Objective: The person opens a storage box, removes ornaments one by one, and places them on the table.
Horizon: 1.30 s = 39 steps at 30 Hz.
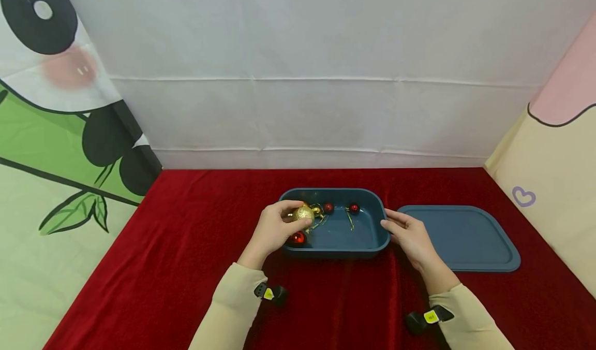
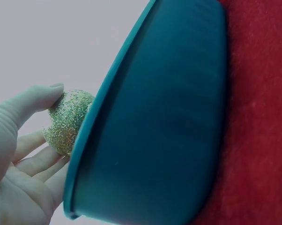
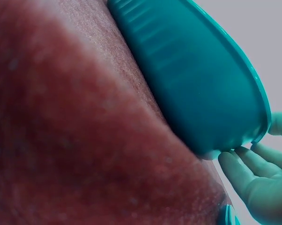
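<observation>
My left hand [image 1: 276,229] pinches a gold glitter Christmas bauble [image 1: 303,214] between thumb and fingers, over the left end of a blue plastic box [image 1: 346,246]. In the left wrist view the glittery bauble [image 2: 68,123] shows just past the box rim. Inside the box lie a shiny red bauble [image 1: 297,238] at the front left, a small gold bauble [image 1: 317,210], and two small red ones along the back, one with a gold string [image 1: 351,221]. At the right end, my right hand [image 1: 412,236] grips the box wall, its thumb at the rim and fingers against the outside.
A flat blue lid [image 1: 465,238] lies to the right of the box, beside my right hand. Dark red cloth [image 1: 209,225] covers the table. A pale curtain [image 1: 326,112] hangs behind it, with printed cloth [image 1: 559,184] on both sides.
</observation>
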Each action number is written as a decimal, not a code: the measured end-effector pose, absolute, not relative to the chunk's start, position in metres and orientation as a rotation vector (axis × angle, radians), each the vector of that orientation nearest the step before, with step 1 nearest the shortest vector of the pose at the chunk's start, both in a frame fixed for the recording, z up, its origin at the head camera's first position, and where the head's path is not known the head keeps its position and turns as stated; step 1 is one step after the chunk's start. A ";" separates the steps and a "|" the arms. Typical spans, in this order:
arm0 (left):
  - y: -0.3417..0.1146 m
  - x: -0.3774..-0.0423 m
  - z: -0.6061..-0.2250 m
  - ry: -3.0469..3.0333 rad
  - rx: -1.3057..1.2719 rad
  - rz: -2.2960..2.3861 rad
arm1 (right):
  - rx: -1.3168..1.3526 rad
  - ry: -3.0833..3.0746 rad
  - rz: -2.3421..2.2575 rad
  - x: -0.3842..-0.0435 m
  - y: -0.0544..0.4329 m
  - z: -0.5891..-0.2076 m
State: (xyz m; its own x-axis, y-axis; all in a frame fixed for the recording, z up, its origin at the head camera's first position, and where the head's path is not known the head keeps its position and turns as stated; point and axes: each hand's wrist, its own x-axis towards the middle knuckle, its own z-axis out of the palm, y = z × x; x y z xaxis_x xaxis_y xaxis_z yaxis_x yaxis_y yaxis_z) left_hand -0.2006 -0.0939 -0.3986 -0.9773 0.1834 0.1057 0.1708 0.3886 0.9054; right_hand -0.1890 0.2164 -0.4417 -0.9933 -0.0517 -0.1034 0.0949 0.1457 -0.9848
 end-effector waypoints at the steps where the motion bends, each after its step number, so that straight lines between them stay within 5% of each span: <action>1: -0.096 -0.200 -0.398 2.610 0.320 1.707 | 0.042 2.289 -1.983 -0.189 0.216 -0.442; 39: -0.177 -0.197 -0.396 2.690 -0.051 1.808 | 0.033 2.288 -1.998 -0.190 0.215 -0.444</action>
State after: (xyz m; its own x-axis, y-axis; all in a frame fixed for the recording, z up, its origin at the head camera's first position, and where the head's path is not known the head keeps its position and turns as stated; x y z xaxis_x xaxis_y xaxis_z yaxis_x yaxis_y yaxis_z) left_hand -0.1972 -0.1771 -0.3959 -0.9945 -0.0819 0.0651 0.0294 0.3786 0.9251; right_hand -0.1900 0.2151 -0.4438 -0.9944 -0.0514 -0.0920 0.0842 0.1369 -0.9870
